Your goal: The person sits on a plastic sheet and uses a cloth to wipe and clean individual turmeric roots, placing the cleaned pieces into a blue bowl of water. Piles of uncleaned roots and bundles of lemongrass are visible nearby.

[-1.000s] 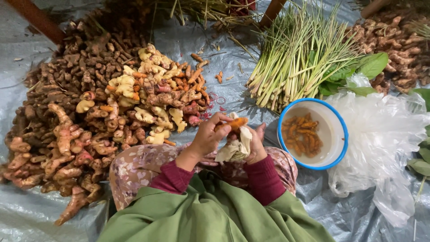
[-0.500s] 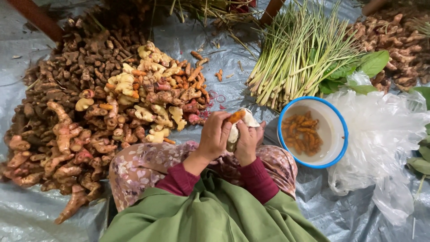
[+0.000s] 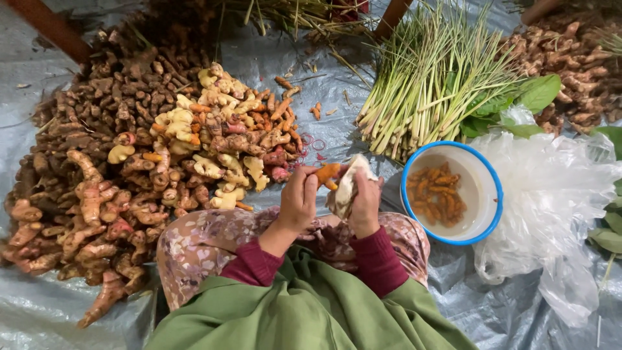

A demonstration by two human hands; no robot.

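Left hand (image 3: 299, 199): fingers closed on an orange root piece (image 3: 326, 174), held above the lap.
Right hand (image 3: 364, 201): curled around a pale cloth (image 3: 345, 185).
Nearby: blue-rimmed bowl (image 3: 487, 188), root heap (image 3: 129, 162).

Soft even light, sharp, faint shadows

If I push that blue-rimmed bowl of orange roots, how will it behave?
The bowl would probably slide rather than tip: it looks wide, low and flat-based. The tarp under it is wrinkled, so it may snag. It seems only part full of roots, so likely light.
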